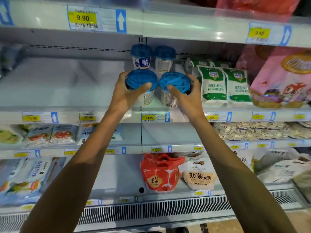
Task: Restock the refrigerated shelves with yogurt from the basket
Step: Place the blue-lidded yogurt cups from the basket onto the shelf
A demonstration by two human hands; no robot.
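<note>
White chiller shelf [67, 91]; each hand grips a blue-lidded yogurt cup.

This is a shop, at the chilled section of a supermarket. White refrigerated shelves [70, 91] run in tiers, each front edge carrying yellow price tags [82, 18] with barcodes and blue arrows pointing up. Packaged goods fill the tiers: blue-lidded yogurt cups [141, 56], green-and-white pouches [212, 84], a pink printed bag [284, 81], and a red bag [160, 174]. A slatted air vent [168, 211] runs along the base of the cabinet.
</note>
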